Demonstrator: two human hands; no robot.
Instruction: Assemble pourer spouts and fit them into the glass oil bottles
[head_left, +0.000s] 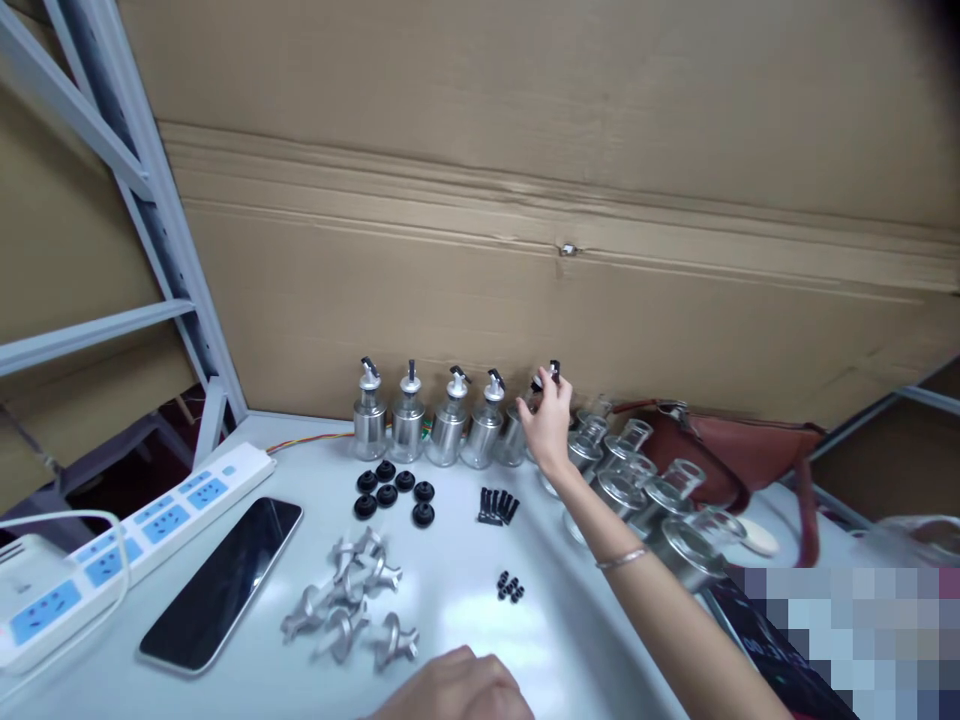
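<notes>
My right hand (549, 418) reaches to the back of the table, its fingers closed around a pourer spout with a black flap (555, 370) at the right end of a row of bottles. The hand partly hides the glass-and-metal bottle (513, 438) beside it. Left of that, several similar bottles (448, 430) stand upright, each topped with a silver pourer spout (410, 382). My left hand (469, 688) is at the bottom edge, fingers curled; whether anything is inside is hidden.
Black stoppers (386, 495), silver spout parts (345, 600), black flaps (496, 506) and small black rings (511, 587) lie in groups. Open-topped bottles (624, 485) stand by a brown bag (742, 450). A phone (223, 583) and power strip (150, 540) lie left. Cardboard (450, 270) stands behind.
</notes>
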